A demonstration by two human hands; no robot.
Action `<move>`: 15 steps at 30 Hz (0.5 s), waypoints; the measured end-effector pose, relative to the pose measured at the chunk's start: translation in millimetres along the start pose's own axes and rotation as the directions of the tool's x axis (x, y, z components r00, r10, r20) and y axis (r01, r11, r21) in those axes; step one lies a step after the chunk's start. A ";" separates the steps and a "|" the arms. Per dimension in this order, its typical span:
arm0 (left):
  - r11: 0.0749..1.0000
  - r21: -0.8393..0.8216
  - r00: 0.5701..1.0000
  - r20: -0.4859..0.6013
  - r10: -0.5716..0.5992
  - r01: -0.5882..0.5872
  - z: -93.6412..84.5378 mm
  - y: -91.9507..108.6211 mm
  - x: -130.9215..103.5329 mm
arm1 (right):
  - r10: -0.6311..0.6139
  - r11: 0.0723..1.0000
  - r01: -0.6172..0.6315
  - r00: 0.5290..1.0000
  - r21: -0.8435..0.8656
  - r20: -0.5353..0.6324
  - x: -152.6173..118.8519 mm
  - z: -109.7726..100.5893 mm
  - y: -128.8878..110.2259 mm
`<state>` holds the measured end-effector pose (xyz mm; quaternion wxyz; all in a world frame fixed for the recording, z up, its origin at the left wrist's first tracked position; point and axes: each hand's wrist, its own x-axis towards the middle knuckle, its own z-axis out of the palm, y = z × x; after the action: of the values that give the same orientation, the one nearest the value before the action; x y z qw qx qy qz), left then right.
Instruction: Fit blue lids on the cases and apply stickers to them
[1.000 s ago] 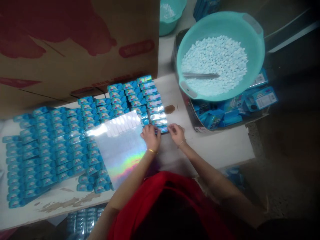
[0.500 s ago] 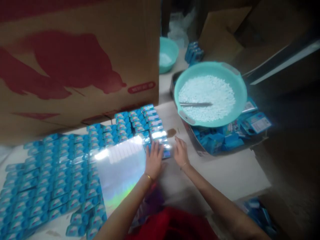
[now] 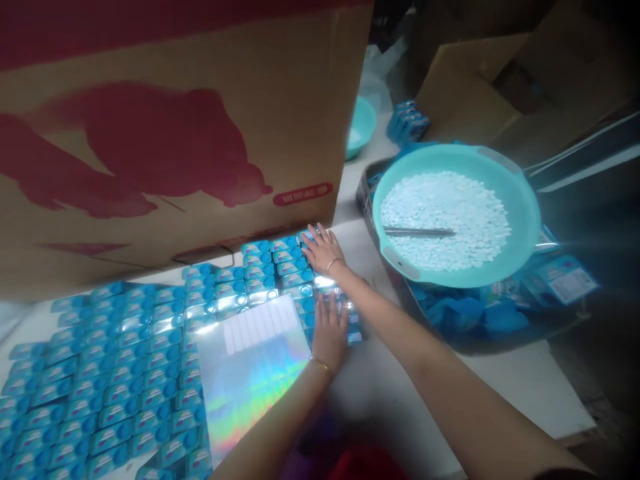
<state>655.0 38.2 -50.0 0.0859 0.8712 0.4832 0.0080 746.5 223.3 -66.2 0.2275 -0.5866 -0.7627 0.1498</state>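
Rows of small blue packs (image 3: 120, 360) cover the left of the white table. Over part of them lies a shiny rainbow-reflecting sheet (image 3: 255, 373) with a block of white strips near its top. My left hand (image 3: 330, 333) rests with fingers spread on the packs at the right end, beside the sheet's right edge. Farther back, my right hand (image 3: 323, 250) lies open on the top packs of the right column, close to the big carton. Neither hand has anything visible in its grip.
A large brown carton (image 3: 295, 120) with red print stands behind the packs. To the right, a turquoise basin (image 3: 525, 193) of white pellets with a metal tool sits on a tray of blue packets (image 3: 470, 320). A smaller basin (image 3: 364, 123) and open cardboard (image 3: 470, 80) are farther back.
My right hand has moved from the table beside the packs up and left onto the far packs. My left hand stays on the right-end packs. The camera view has shifted somewhat.
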 end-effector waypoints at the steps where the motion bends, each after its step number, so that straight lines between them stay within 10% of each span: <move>1: 1.000 -0.004 1.000 -0.001 -0.003 0.002 0.3 2.1 1.4 | 0.006 1.000 -0.006 1.000 -0.009 0.012 -1.4 -1.6 1.0; 15: 0.990 -0.122 0.996 0.046 0.072 -0.066 18.5 57.2 33.6 | 0.120 0.982 -0.112 0.992 -0.149 0.043 -28.7 -39.4 50.1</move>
<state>722.8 34.4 -61.5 0.1502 0.8806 0.4491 0.0184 814.5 207.6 -62.4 0.1546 -0.6411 -0.7418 0.1216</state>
